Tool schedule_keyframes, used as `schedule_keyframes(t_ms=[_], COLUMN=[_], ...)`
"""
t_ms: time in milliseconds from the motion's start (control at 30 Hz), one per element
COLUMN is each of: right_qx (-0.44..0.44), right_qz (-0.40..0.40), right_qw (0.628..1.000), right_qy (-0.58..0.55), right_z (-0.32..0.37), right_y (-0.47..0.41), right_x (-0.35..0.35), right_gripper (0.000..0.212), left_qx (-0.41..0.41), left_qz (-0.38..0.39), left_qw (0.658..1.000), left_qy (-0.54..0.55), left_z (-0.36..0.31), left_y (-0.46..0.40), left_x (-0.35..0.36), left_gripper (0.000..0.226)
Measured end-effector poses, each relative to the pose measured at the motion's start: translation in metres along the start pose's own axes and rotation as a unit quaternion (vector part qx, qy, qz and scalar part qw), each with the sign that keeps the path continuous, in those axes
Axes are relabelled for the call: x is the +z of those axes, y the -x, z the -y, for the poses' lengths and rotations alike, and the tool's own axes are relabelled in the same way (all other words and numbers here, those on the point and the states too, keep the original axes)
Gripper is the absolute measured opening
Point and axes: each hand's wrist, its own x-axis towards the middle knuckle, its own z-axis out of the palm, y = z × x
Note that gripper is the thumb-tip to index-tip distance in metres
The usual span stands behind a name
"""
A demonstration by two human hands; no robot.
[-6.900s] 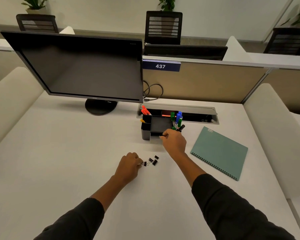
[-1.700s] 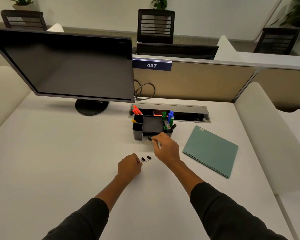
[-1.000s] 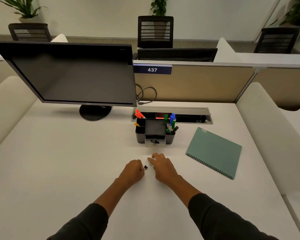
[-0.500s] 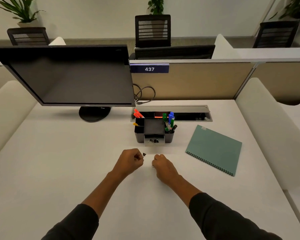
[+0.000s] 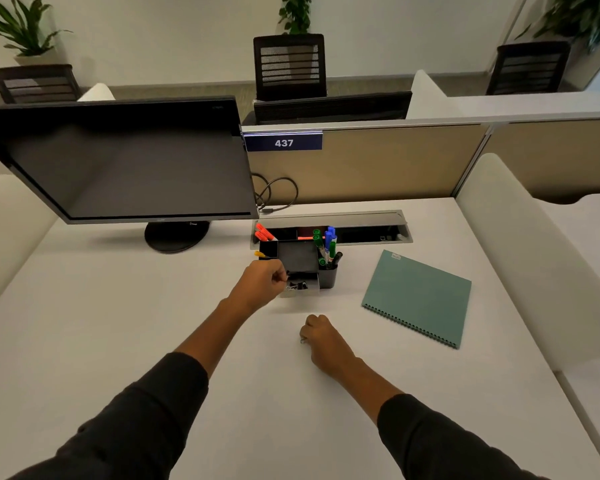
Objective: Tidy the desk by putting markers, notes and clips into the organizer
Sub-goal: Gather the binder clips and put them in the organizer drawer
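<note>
Two dark sleeves reach in from the near edge of the white tabletop (image 5: 101, 323). The right hand (image 5: 321, 341) rests on the middle of the top, fingers curled shut around a small clip (image 5: 302, 340) whose wire loop peeks out at the thumb side. Farther in, the left hand (image 5: 262, 284) is closed in a pinch at the open drawer (image 5: 302, 289) of the black organizer (image 5: 328, 278), where black clips (image 5: 299, 285) already lie; whether it holds one I cannot tell. Green, blue and orange markers (image 5: 328, 242) stand in the organizer's cups. A teal spiral notebook (image 5: 420, 296) lies toward the right edge. A dark monitor (image 5: 125, 164) fills the far left corner. Behind the far edge a tan partition (image 5: 378, 161) carries a "437" sign (image 5: 283, 143), then black chairs (image 5: 290, 65), potted plants (image 5: 18, 27) and a pale wall.
</note>
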Motion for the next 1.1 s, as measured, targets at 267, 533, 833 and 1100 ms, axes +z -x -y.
schedule_keyframes(t_ms=[267,533,833,1100], right_qx=[0.011,0.018,0.014,0.027], right_qz=[-0.017,-0.022,-0.01,0.0], right_qw=[0.999,0.998,0.998,0.996], right_qy=[-0.029,-0.05,-0.063,-0.088], right_z=[-0.007,-0.009,-0.01,-0.007], right_y=[0.001,0.0,0.001,0.005], right_x=[0.003,0.004,0.001,-0.009], right_gripper=[0.028,0.025,0.023,0.016], left_qx=[0.019,0.033,0.05,0.047], left_qz=[0.059,0.073,0.073,0.009], left_qw=[0.997,0.994,0.991,0.997], left_qy=[-0.046,-0.071,-0.098,-0.064], left_z=[0.0,0.004,0.006,0.009], left_y=[-0.025,-0.034,-0.03,-0.012], left_x=[0.007,0.013,0.015,0.018], left_gripper=[0.009,0.009,0.011,0.014])
